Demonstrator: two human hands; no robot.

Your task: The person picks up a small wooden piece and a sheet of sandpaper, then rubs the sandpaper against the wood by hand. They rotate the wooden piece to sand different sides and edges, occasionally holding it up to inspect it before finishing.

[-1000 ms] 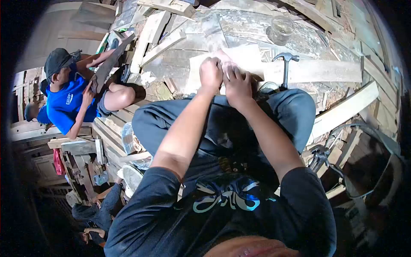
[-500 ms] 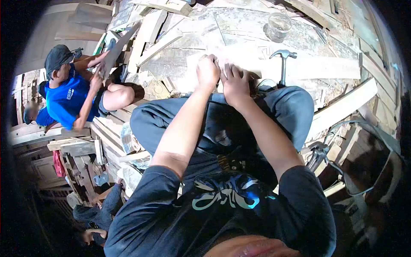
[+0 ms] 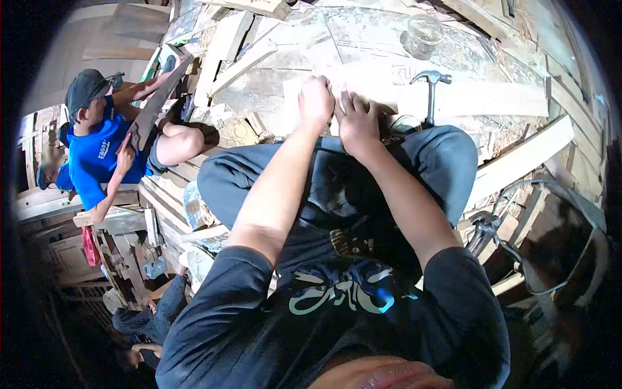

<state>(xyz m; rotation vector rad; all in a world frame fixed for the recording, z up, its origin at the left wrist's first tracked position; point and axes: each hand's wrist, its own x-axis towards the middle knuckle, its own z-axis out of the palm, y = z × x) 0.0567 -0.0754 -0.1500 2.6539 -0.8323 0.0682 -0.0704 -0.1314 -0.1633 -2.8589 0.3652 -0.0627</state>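
Observation:
My left hand [image 3: 316,102] is closed in a fist over the brightly lit wooden board [image 3: 483,98]. Whatever it grips, if anything, is hidden. Right beside it, my right hand [image 3: 357,122] has its fingers bent down at the board's near edge; what lies beneath them cannot be made out. A brownish edge of something shows just right of those fingers. To the right, a claw hammer [image 3: 431,94] lies with its head across the board and its handle towards my knee. Glare washes out the surface around both hands.
A clear container [image 3: 424,31] stands farther back. Long planks [image 3: 521,159] lie at the right, near a cable [image 3: 570,285] and a metal tool [image 3: 483,233]. At the left sits a person in a blue shirt [image 3: 103,152] with a handsaw [image 3: 157,104]. Other people are behind.
My hands stay close together at nearly the same spot, the left one slightly higher in view. The person at the left has lowered the saw and drawn the near arm down and back.

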